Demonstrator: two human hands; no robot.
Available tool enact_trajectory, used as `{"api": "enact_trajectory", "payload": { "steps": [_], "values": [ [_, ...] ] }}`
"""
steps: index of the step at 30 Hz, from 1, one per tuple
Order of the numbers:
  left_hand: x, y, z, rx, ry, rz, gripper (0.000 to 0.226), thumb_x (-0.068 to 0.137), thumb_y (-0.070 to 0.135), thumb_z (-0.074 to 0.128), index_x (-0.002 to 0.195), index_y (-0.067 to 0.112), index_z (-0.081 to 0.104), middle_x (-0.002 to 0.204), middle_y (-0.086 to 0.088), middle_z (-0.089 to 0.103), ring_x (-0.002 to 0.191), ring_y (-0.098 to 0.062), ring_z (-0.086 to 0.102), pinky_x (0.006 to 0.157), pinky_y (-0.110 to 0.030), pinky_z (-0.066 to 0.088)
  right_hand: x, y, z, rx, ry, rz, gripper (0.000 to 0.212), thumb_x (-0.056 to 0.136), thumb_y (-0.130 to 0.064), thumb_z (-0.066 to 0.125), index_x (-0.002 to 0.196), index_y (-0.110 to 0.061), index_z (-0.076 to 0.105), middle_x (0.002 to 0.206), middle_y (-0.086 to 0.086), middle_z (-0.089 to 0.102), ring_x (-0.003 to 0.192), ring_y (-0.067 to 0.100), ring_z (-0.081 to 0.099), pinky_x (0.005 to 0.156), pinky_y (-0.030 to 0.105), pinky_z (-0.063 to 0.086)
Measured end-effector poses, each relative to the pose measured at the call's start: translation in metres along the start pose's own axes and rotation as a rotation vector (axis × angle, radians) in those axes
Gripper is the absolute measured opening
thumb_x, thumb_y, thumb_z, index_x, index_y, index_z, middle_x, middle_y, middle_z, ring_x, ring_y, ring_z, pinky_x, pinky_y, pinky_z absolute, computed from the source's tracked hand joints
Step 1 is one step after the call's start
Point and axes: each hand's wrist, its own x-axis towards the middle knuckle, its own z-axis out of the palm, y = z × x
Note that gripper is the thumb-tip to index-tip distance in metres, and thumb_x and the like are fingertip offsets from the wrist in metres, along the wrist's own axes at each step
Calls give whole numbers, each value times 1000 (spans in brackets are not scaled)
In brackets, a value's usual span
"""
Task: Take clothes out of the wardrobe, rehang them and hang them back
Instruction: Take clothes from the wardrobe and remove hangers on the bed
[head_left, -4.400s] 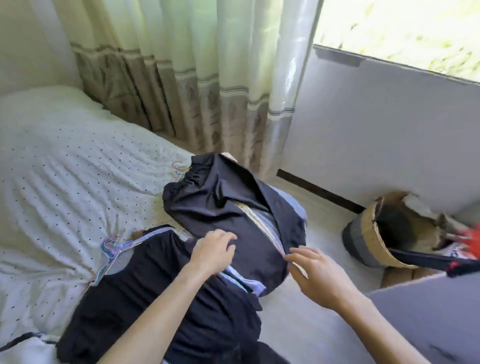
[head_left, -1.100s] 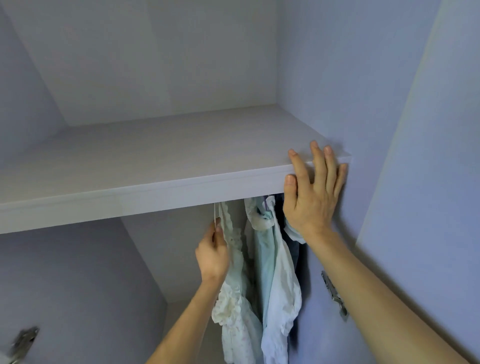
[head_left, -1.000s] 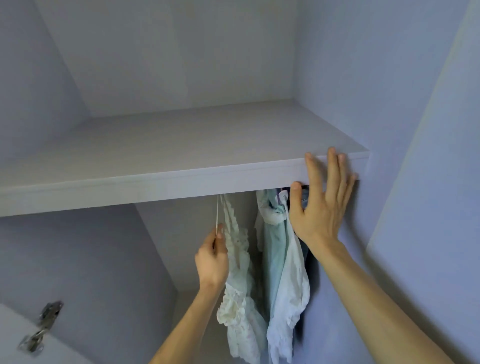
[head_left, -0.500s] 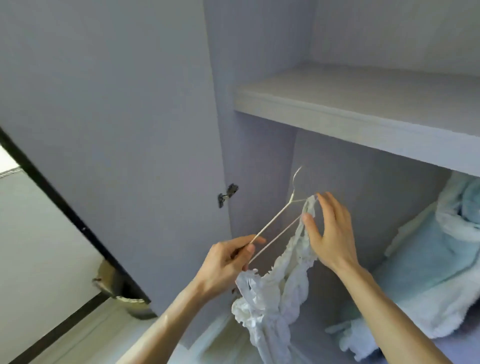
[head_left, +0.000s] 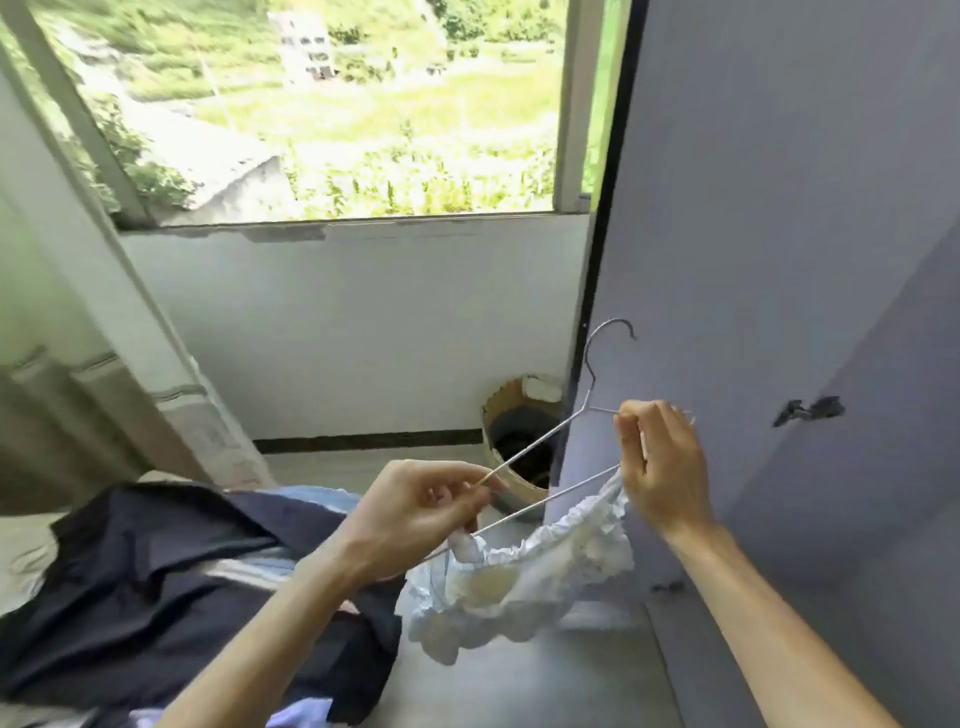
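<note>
Right hand (head_left: 662, 467) hides wire hanger's (head_left: 540, 447) end; white garment (head_left: 519, 577) blurred.

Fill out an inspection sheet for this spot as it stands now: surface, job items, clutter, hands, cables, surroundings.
Surface: bed at lower left, mostly covered by clothes.
Job's things: wire hanger held up in the air, hook upward; white ruffled garment dangling from its lower wire; dark navy clothes piled on the bed.
Clutter: woven basket on the floor by the wall.
Grippers: left hand pinches the hanger's left end; right hand grips its right end together with the garment's edge.
Cables: nothing seen.
Surroundings: window ahead, curtain at left, open wardrobe door with hinge at right.
</note>
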Motion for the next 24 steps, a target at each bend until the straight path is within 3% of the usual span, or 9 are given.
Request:
{"api": "enact_trajectory", "payload": {
  "steps": [8, 10, 15, 19, 24],
  "values": [
    [-149, -5, -28, 146, 493, -436, 15, 95, 40, 63, 106, 49, 68, 75, 11, 69, 60, -10, 59, 61, -18, 49, -15, -110, 99, 282, -69, -339, 13, 102, -30, 49, 95, -21, 56, 81, 3, 65, 79, 23, 54, 93, 46, 38],
    [-187, 2, -20, 139, 610, -521, 13, 95, 43, 62, 103, 51, 69, 75, 11, 69, 61, -6, 58, 62, -14, 46, -22, -135, 112, 377, -121, -440, 14, 104, -32, 48, 97, -22, 55, 83, 3, 65, 78, 24, 56, 92, 47, 38],
    [-278, 31, 17, 139, 927, -695, 20, 96, 35, 64, 100, 52, 71, 74, 12, 68, 64, -3, 59, 62, -9, 43, -61, -211, 125, 583, -273, -619, 9, 102, -29, 51, 96, -23, 56, 84, 1, 66, 77, 23, 57, 88, 45, 38],
    [-349, 59, 39, 193, 1137, -817, 23, 94, 35, 64, 105, 55, 70, 85, 10, 71, 79, -13, 66, 70, -19, 53, -102, -273, 119, 763, -434, -726, 7, 101, -28, 54, 96, -26, 58, 81, -4, 62, 75, 18, 56, 83, 33, 35],
    [-437, 91, 74, 113, 1346, -897, 21, 88, 48, 62, 106, 51, 72, 77, 4, 68, 75, -15, 65, 64, -21, 53, -159, -344, 98, 924, -689, -823, 23, 100, -34, 50, 90, -21, 66, 77, -9, 58, 70, 9, 49, 76, 26, 31]
  ]
}}
